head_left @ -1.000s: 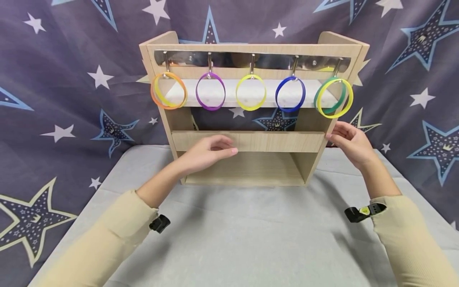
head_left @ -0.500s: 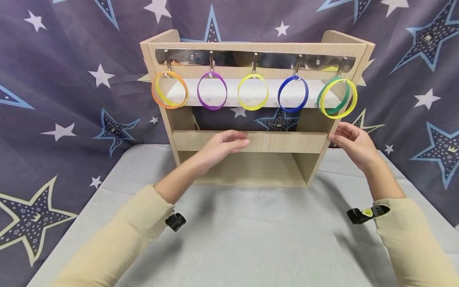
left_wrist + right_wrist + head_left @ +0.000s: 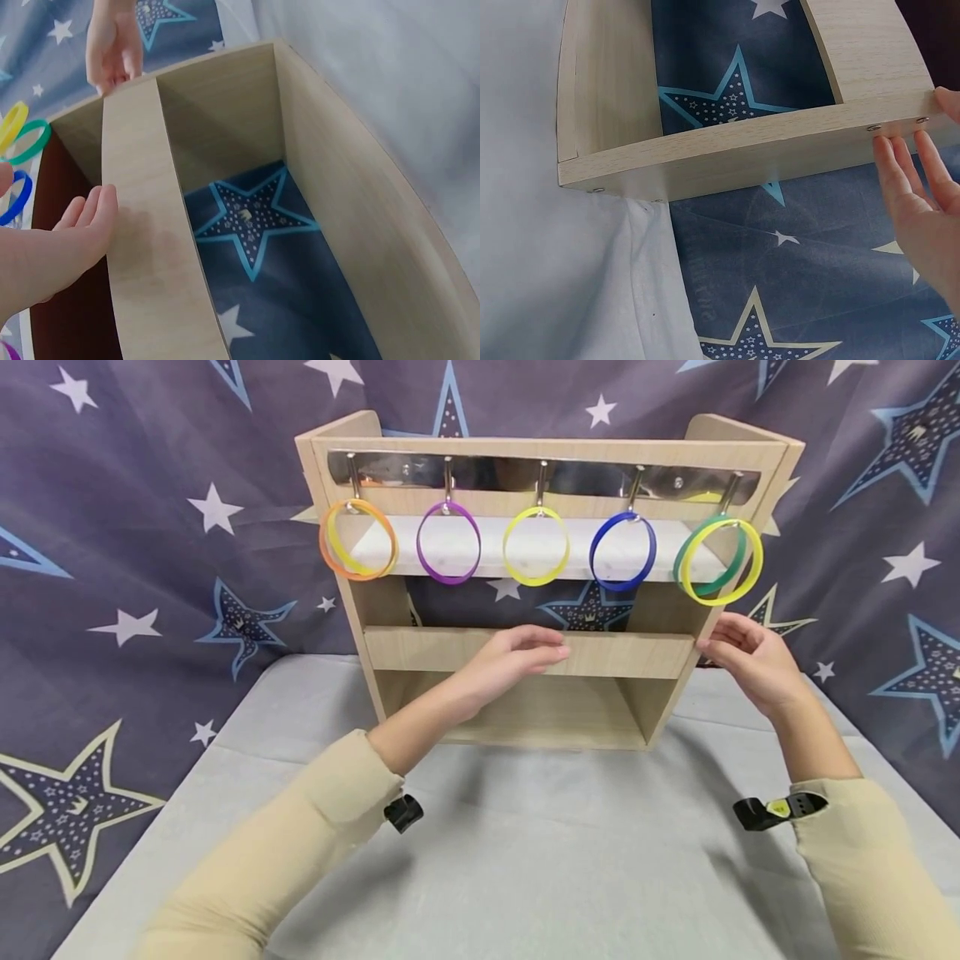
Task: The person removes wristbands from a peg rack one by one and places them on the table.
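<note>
A small wooden shelf unit [image 3: 525,450] stands on the grey cloth. My left hand [image 3: 502,664] is in front of its front crossbar [image 3: 630,654], fingers extended and holding nothing. In the left wrist view, the left fingertips [image 3: 107,201] overlap the crossbar's edge. My right hand [image 3: 757,664] holds the unit's right side panel [image 3: 765,154], thumb at the front edge and fingers on the outer face. Above, rings hang from a metal hook rail [image 3: 495,472]: an orange ring [image 3: 322,547] with a yellow one, a purple ring [image 3: 419,547], a yellow ring [image 3: 567,547], a blue ring [image 3: 592,556], and a green ring [image 3: 677,560] with another yellow one.
A white shelf surface [image 3: 495,547] lies behind the rings. Below the crossbar is a wooden bottom board [image 3: 555,714]. The grey cloth [image 3: 555,852] spreads in front, and a star-patterned curtain [image 3: 165,568] encloses the back and sides.
My left hand has moved right along the front of the crossbar. The right hand stays at the side panel. The rings hang on the same hooks, and the head view has shifted slightly.
</note>
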The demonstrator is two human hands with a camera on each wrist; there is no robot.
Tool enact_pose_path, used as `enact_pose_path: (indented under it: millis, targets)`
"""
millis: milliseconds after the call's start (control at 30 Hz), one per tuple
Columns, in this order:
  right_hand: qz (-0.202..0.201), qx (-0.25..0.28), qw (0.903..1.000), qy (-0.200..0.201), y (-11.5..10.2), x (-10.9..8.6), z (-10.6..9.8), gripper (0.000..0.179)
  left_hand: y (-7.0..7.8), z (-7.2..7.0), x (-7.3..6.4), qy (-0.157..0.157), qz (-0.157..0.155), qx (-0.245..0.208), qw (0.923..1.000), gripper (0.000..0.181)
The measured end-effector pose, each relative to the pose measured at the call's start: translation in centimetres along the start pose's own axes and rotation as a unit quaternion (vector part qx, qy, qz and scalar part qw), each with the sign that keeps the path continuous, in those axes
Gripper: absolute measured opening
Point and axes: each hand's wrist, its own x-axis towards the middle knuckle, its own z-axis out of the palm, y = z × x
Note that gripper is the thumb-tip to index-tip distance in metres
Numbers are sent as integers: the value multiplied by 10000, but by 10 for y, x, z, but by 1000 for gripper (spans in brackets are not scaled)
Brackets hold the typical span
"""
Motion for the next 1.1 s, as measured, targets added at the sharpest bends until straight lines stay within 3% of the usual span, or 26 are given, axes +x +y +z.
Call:
enact_pose_path:
  millis: [333,700,900,1100]
  targets:
    - [130,-143,9998,38,-1,0,-1,31,13,28,18,-467,102,35,9989,38]
    - [131,33,9999,3,0,2,0,31,26,53,34,-636,223,84,9977,36]
    - [161,-13,9999,-31,0,3,-1,31,31,62,43,-400,209,-61,9990,35]
    - [222,-468,9986,106,-1,1,-2,32,35,75,52,-3,108,-903,9959,33]
